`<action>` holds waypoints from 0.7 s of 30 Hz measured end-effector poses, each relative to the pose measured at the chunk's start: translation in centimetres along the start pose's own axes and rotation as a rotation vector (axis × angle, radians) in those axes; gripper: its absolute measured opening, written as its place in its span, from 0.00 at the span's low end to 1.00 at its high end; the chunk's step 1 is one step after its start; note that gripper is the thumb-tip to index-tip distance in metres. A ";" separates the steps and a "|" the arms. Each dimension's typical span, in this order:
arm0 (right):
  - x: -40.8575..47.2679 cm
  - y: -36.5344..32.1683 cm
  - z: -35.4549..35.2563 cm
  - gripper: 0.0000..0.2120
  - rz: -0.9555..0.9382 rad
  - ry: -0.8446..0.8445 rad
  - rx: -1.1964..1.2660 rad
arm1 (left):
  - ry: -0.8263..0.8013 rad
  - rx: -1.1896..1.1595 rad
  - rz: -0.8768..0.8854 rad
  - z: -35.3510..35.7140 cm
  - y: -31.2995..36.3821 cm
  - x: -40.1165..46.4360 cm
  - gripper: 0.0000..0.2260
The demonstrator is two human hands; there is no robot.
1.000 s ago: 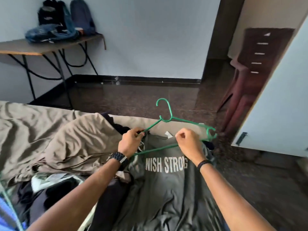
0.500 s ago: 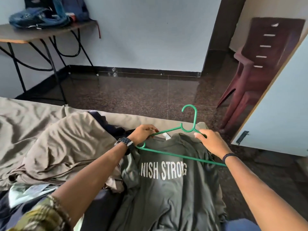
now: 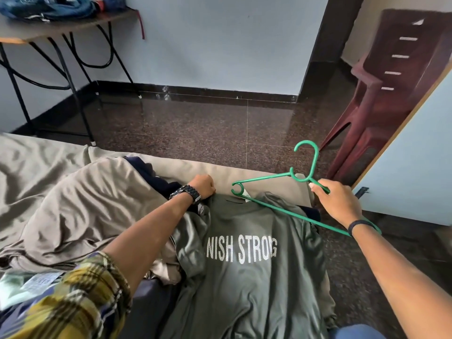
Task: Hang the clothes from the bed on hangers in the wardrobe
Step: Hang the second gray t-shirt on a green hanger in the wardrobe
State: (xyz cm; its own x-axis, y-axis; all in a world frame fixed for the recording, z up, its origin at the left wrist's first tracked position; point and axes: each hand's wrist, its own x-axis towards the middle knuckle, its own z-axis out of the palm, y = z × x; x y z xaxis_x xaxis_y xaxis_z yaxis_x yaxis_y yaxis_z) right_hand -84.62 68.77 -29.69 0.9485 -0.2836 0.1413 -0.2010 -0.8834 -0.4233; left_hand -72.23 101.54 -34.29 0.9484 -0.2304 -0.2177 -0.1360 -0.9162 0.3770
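An olive green T-shirt (image 3: 254,285) with white lettering lies flat on the bed (image 3: 44,167), collar toward the far edge. My right hand (image 3: 336,204) grips a green plastic hanger (image 3: 278,211) by its right shoulder, just below the hook, and holds it tilted over the shirt's collar. My left hand (image 3: 203,185) has its fingers curled on the shirt's left shoulder at the collar. A wardrobe door (image 3: 413,152) shows at the right edge.
A beige sheet or garment (image 3: 80,206) is bunched on the bed to the left, with dark clothes (image 3: 156,182) under it. A maroon plastic chair (image 3: 381,94) stands at the right. A table (image 3: 61,28) with bags stands at the back left.
My left hand let go of the hanger and moved to the shirt's left shoulder. My right hand carried the hanger to the right and tilted it, hook higher.
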 end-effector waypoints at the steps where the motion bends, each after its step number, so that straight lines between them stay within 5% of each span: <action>1: 0.0 -0.1 0.0 0.16 -0.007 -0.003 0.003 | 0.035 -0.011 -0.014 0.0 -0.1 0.1 0.09; 10: 0.7 -1.0 0.1 0.14 -0.064 -0.021 0.022 | 0.094 -0.355 0.017 0.2 -0.8 0.0 0.17; 16: 0.8 -1.8 -0.4 0.15 -0.075 0.002 -0.012 | 0.073 -0.395 0.113 -0.4 -1.9 -0.6 0.04; 21: 0.8 -1.8 -0.6 0.17 -0.098 -0.016 0.040 | 0.100 -0.493 0.113 -0.5 -2.2 -0.6 0.04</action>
State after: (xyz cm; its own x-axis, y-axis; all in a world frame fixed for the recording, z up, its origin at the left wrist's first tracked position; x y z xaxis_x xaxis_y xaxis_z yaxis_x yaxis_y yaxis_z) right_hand -83.64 69.90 -28.31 0.9671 -0.1898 0.1694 -0.0971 -0.8907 -0.4440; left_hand -72.35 103.84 -34.54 0.9616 -0.2647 -0.0729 -0.1111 -0.6180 0.7783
